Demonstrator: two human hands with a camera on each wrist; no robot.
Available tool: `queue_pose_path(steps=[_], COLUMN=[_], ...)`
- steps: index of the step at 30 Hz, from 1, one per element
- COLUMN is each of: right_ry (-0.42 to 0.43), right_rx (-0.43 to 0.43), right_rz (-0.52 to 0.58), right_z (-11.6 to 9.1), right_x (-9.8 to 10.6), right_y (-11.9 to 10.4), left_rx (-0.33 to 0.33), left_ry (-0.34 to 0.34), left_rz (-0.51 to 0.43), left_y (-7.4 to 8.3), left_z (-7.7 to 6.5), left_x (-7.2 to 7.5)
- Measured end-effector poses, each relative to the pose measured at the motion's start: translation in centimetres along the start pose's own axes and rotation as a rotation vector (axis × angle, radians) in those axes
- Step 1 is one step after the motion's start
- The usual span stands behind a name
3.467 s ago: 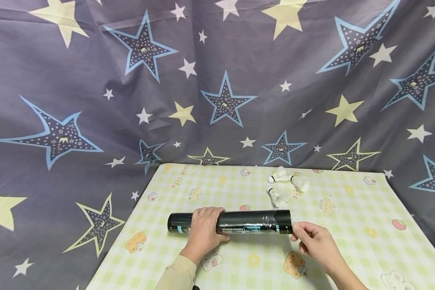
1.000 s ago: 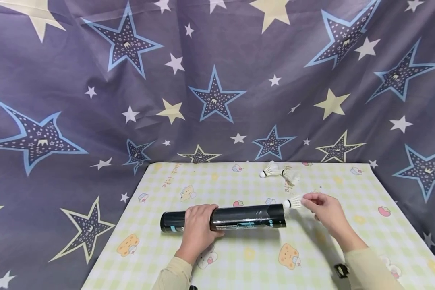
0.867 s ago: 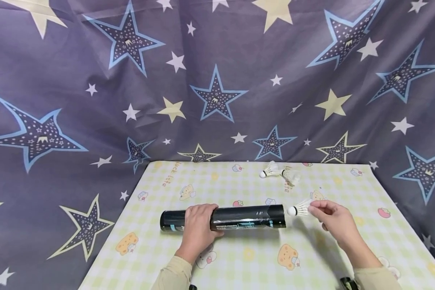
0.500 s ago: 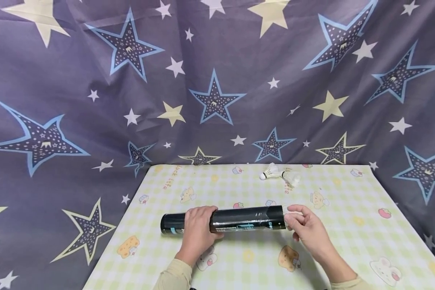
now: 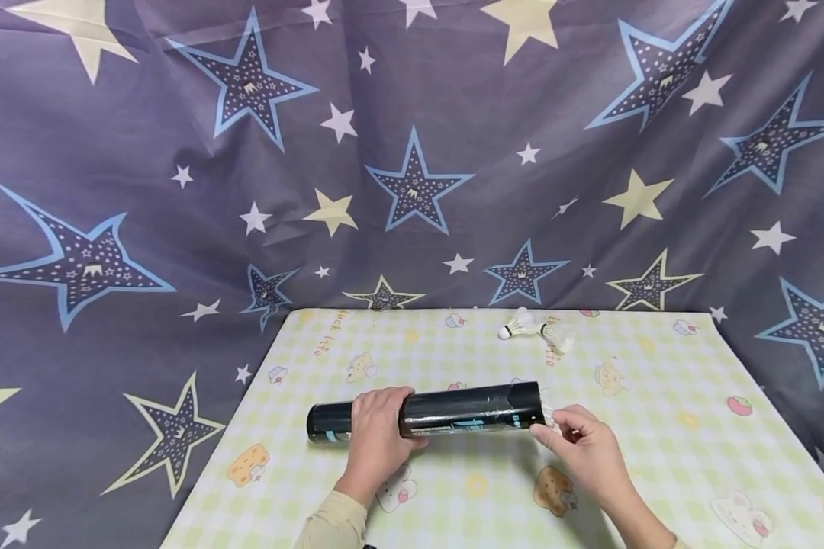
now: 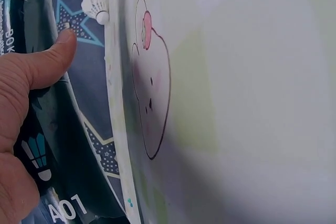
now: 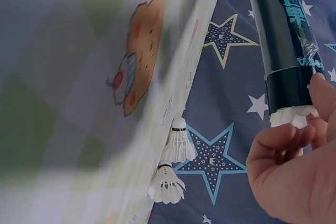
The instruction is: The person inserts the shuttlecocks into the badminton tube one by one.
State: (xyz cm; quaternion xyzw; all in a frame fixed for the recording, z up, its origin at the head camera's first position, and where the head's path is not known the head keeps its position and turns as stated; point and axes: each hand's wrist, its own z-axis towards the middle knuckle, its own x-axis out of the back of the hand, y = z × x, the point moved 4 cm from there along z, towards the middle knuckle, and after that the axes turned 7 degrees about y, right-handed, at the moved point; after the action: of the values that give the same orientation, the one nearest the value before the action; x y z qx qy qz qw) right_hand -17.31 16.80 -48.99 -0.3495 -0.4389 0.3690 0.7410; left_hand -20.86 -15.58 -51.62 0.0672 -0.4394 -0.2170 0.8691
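Note:
My left hand (image 5: 379, 436) grips a black shuttlecock tube (image 5: 477, 409) around its left part, fingers over the top. In the left wrist view the thumb (image 6: 55, 59) lies along the tube's dark side. The tube tilts slightly, its right end raised above the table. At that open end, a white feather skirt of a shuttlecock (image 7: 287, 116) pokes out of the mouth, its cork hidden inside. My right hand (image 5: 590, 454) holds the feather edge with curled fingers, the thumb at the tube's rim. Two more shuttlecocks, one (image 5: 518, 325) beside the other (image 5: 558, 337), lie farther back.
A table with a pale green checked cloth (image 5: 652, 427) printed with cartoon figures lies under everything. Behind it hangs a dark purple curtain (image 5: 398, 91) patterned with stars, close to the table's back edge.
One of three shuttlecocks at the back was picked up by the right hand, brought to the tube's right end and mostly put inside. The left hand keeps its grip; the tube's right end rises slightly.

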Motion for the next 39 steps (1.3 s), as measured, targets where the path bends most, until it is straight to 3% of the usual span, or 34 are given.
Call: queue_pose_path(steps=[3,6,18,24,30,35,39], right_ry=[0.006,-0.046,-0.501,-0.675,-0.658,-0.588,-0.500], right_rx=[-0.003,-0.013,0.111,0.061,0.028,0.068,-0.061], right_rz=[0.020,0.027,0.150,0.144,0.179,0.211,0.135], right_z=[-0.2,-0.1,0.6,0.6,0.8,2.3,5.6], right_x=[0.0,0.0,-0.2,-0.2,-0.6,1.5,3.8], right_y=[0.0,0.1,-0.3,0.3,0.5,0.6,2.1], left_rx=[-0.006,-0.008,-0.028,-0.064,-0.047,-0.036,-0.039], left_ry=[-0.006,-0.003,0.017,0.031,0.035,0.034,0.039], left_rz=[-0.007,-0.010,-0.006,0.004,0.011,-0.006,-0.013], left_y=[0.3,0.4,0.5,0.6,0.4,0.5,0.5], left_z=[0.0,0.0,-0.4,-0.9,-0.9,-0.8,-0.6], left_x=[-0.1,-0.1,0.2,0.1,0.0,0.1,0.1])
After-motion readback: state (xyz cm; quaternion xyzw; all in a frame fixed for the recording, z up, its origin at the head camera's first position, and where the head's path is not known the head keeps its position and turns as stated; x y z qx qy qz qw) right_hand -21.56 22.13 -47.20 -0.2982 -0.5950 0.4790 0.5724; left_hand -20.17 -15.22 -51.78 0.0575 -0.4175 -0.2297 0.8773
